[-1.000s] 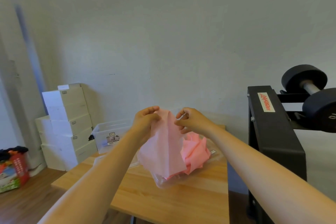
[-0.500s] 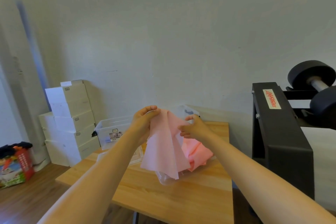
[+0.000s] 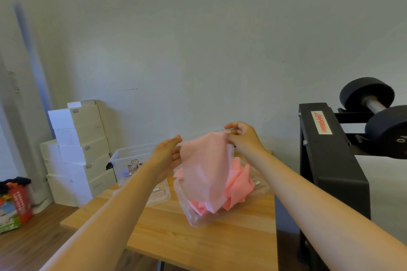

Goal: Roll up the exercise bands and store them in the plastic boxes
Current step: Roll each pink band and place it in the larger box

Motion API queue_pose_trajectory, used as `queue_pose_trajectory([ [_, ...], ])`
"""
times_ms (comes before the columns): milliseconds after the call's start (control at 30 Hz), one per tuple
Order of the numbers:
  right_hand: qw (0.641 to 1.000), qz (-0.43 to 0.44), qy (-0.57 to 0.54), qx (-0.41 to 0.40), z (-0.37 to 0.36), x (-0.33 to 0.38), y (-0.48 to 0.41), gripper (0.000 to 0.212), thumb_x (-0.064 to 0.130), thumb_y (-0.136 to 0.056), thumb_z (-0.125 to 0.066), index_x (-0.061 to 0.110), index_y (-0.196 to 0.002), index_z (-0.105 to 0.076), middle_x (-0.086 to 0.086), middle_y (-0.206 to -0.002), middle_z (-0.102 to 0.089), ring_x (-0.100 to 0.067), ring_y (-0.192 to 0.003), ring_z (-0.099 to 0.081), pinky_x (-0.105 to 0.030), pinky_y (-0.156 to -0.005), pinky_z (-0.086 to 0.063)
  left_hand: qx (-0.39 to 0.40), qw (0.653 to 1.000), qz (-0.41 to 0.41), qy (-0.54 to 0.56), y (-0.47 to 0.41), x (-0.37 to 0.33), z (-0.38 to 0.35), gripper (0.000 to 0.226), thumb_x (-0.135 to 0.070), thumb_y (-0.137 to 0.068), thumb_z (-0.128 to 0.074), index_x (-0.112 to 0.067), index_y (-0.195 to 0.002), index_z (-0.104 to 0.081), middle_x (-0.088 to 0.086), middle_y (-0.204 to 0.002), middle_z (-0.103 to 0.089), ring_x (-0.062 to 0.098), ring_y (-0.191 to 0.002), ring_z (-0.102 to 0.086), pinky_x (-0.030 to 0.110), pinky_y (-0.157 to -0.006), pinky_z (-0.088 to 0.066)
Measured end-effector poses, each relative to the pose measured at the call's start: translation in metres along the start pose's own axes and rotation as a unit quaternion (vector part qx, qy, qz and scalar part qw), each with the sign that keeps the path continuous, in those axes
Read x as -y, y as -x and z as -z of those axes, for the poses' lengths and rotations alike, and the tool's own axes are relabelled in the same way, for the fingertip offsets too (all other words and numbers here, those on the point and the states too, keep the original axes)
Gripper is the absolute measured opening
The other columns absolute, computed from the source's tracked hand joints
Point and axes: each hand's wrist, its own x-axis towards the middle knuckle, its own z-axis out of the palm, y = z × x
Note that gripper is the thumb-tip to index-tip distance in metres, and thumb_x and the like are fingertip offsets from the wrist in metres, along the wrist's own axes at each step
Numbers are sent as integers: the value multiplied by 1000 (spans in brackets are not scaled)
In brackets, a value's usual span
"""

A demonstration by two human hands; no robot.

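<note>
One pink band [image 3: 204, 167] aloft, right fingers [image 3: 234, 132] pinching it, left fingers [image 3: 175, 141] obscured, grip unclear

The band [image 3: 204, 171] I hold up is a thin, matt pink sheet, smooth and rubbery-looking. Below it, near the table's right edge, the box [image 3: 193, 220] is clear glossy plastic, and so is the lid [image 3: 158, 193] towards the left edge. The table [image 3: 198, 242] is light wood, smooth with a soft sheen. The rack [image 3: 330, 160] is matt black metal. The dumbbell [image 3: 374, 103] has dull black ends and a bare metal grip. The stacked boxes [image 3: 77, 138] look like matt white card.
</note>
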Motion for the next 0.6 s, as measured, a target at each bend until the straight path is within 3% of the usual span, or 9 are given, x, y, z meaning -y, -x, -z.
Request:
queue_pose_trajectory([
  [67,1000,21,-7,-2,2,10,0,20,-8,-87,-56,10,-94,-60,-4,-77,-56,-14,-71,-57,-21,-72,-52,31,998,51,-26,5,2,-4,26,-33,-101,-49,-8,-106,-56,16,-99,-68,24,-85,-68,30,-68,-55],
  [133,999,35,-5,1,3,16,0,19,-6,-87,-58,11,-93,-61,-4,-80,-58,-16,-74,-57,-25,-74,-51,63,994,77,-39,10,4,-11,28,-32,-101,-49,-6,-106,-58,15,-94,-70,22,-80,-70,29,-64,-56],
  [267,998,53,14,14,5,21,3,16,-2,-86,-62,13,-92,-64,-4,-85,-61,-16,-79,-59,-30,-79,-51,83,993,56,-56,13,8,-22,20,-18,-101,-49,-3,-106,-61,9,-85,-65,15,-65,-64,26,-60,-53],
  [333,997,66,25,13,8,22,4,16,-2,-86,-62,14,-91,-65,-3,-85,-62,-13,-79,-58,-23,-77,-49,95,993,49,-56,14,8,-23,18,-13,-100,-49,-3,-107,-62,9,-86,-64,16,-68,-61,27,-61,-53],
  [400,997,71,32,8,10,23,6,16,-2,-85,-63,12,-91,-65,-1,-83,-61,-10,-78,-57,-15,-70,-46,90,994,50,-41,14,8,-23,16,-9,-98,-51,-4,-110,-62,8,-90,-65,17,-73,-62,27,-64,-55],
  [600,996,83,36,2,14,25,9,17,-2,-85,-63,14,-88,-66,2,-81,-62,-7,-75,-57,-11,-65,-44,17,997,76,28,18,2,-24,33,4,-93,-55,-9,-123,-51,10,-99,-57,19,-83,-55,28,-67,-47],
])
